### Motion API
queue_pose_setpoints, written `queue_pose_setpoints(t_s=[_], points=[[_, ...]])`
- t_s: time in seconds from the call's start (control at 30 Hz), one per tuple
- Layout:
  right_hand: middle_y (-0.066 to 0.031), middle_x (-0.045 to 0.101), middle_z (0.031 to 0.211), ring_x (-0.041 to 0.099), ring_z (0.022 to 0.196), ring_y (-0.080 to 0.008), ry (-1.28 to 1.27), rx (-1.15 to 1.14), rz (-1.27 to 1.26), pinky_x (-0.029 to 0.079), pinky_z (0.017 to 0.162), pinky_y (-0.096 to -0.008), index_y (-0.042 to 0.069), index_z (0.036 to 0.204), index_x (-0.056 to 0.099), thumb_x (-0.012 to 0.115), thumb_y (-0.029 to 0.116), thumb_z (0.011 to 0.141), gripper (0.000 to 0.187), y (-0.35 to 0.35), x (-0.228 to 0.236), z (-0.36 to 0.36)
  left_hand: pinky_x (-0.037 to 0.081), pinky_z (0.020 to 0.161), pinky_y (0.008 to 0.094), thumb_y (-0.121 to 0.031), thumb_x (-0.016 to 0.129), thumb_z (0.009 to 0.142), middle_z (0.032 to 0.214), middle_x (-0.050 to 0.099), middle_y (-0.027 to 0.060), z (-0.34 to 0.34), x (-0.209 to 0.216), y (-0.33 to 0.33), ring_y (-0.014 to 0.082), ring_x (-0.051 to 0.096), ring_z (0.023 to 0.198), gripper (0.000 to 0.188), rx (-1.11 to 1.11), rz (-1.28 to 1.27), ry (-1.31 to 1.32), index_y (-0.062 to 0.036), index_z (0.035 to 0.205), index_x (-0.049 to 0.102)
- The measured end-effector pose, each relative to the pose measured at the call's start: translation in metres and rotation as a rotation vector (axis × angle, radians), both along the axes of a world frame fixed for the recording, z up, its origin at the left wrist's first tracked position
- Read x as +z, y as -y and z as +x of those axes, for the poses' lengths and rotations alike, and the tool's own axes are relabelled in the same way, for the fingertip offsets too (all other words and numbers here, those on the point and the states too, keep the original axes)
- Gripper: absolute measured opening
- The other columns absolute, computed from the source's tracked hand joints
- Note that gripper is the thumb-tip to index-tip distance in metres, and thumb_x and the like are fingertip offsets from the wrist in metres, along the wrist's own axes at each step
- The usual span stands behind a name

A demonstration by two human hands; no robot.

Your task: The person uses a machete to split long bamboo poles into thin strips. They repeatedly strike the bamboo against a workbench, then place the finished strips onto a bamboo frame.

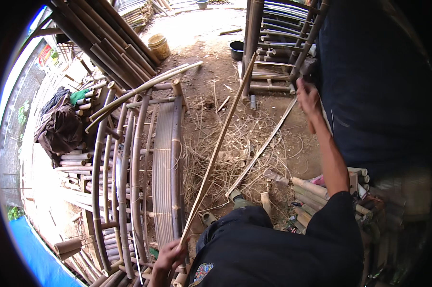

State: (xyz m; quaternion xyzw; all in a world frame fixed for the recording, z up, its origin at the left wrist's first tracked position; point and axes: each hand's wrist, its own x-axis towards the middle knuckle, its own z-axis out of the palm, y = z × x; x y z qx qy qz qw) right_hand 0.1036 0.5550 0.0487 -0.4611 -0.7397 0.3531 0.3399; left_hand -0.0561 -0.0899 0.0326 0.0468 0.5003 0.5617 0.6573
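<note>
A long, thin split bamboo strip [219,143] slants up and away from my left hand [170,254], which is closed around its near end. Its far end reaches up beside the upright bamboo frame. My right hand [310,99] is raised at the right, with the arm stretched forward. Its fingers are wrapped round a wooden-handled tool [312,126]; the tool's dark upper part is blurred, so its kind is unclear. The right hand is well apart from the held strip. A second pale strip [261,147] slants over the ground between my foot and the right hand.
Bamboo shavings [235,158] cover the ground ahead. On the left stands a bamboo bench [164,167], with two poles [146,91] lying across it. An upright bamboo frame [271,76] stands ahead right, beside a dark sheet [374,95]. Cut bamboo pieces [311,189] lie at the right.
</note>
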Motion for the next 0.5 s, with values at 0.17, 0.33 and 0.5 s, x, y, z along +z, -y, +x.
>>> queue_pose_setpoints(t_s=[0.17,0.33,0.5], points=[[0.0011,0.046,0.050,0.042,0.037,-0.0080,0.184,0.555,0.331,0.040,0.030,-0.0288,0.012,0.068,0.052,0.027,0.072,0.091,0.069,0.185,-0.032,-0.054,0.034,0.042,0.0211,-0.030,0.049,0.101,0.057,0.049,-0.0008,-0.015,0.008,-0.152,0.0068,0.045,0.045,0.041,-0.030,0.016,-0.382,-0.0013,0.130,0.055],[-0.0009,0.051,0.050,0.051,0.039,-0.0122,0.121,0.620,0.759,0.046,0.033,-0.0337,0.008,0.074,0.055,0.036,0.069,0.092,0.066,0.241,-0.044,-0.066,0.028,0.042,0.0192,-0.029,0.051,0.101,0.060,0.044,-0.0057,-0.002,0.018,-0.195,0.0021,0.038,0.048,0.039,0.071,0.061,-0.460,-0.0001,0.127,0.056],[0.0009,0.047,0.048,0.051,0.038,-0.0116,0.229,0.473,0.311,0.044,0.032,-0.0330,0.007,0.080,0.057,0.032,0.070,0.092,0.069,0.198,-0.029,-0.056,0.029,0.047,0.0179,-0.025,0.056,0.099,0.066,0.045,-0.0075,0.023,0.018,-0.166,0.0014,0.039,0.054,0.043,0.108,0.060,-0.463,0.0033,0.132,0.052]])
